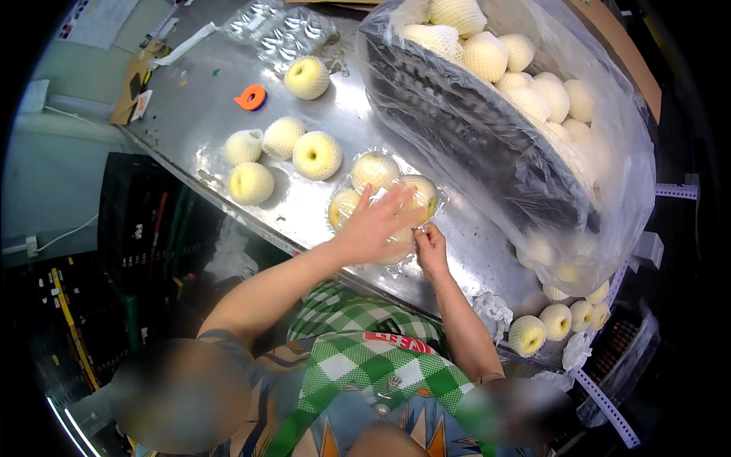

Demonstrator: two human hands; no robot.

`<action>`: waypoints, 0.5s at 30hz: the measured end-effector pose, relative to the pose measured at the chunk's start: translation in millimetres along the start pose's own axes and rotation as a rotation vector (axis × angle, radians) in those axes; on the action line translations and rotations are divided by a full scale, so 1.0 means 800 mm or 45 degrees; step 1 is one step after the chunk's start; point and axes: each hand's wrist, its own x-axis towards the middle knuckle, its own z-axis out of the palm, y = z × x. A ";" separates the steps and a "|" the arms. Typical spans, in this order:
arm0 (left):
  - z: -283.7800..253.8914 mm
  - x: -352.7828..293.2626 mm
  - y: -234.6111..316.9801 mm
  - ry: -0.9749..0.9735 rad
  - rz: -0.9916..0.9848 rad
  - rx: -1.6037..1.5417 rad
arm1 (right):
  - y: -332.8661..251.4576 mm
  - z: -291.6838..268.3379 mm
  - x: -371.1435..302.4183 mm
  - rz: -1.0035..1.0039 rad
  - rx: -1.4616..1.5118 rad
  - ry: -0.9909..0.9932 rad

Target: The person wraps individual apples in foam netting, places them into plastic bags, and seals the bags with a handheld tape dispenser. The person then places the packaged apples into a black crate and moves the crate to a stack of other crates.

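In front of me on the metal table stands a clear plastic clamshell pack (375,170) with several pale yellow round fruits inside. My left hand (378,228) lies across the top of the pack, its fingers outstretched and partly covering the fruits. At the near right side, my right hand (432,247) pinches the pack's edge; the exact spot between its fingertips is hidden. To the left of the pack, several more fruits in white foam nets, among them one with its dark end up (317,155), sit close together. A single netted fruit (307,78) is farther back.
A large box lined with a clear plastic bag (487,145) full of netted fruits takes up the back right. Empty clear clamshells (278,34) lie at the far left, near an orange ring-shaped thing (251,97). More netted fruits (528,336) and crumpled wrap (493,314) are at the right.
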 end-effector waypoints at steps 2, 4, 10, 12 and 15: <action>-0.031 0.010 -0.041 0.249 -0.039 -0.063 | 0.003 -0.006 0.007 -0.028 -0.047 0.058; -0.067 0.004 -0.116 0.607 -0.213 -0.264 | -0.007 -0.009 0.004 -0.045 -0.105 0.060; -0.137 -0.051 -0.393 0.540 -0.697 0.423 | -0.035 -0.010 -0.003 0.125 -0.136 -0.038; -0.130 -0.050 -0.446 0.544 -0.656 0.543 | -0.027 -0.013 -0.001 0.127 -0.135 -0.018; -0.123 -0.024 -0.467 0.356 -0.706 0.555 | -0.029 -0.012 -0.007 0.141 -0.174 0.029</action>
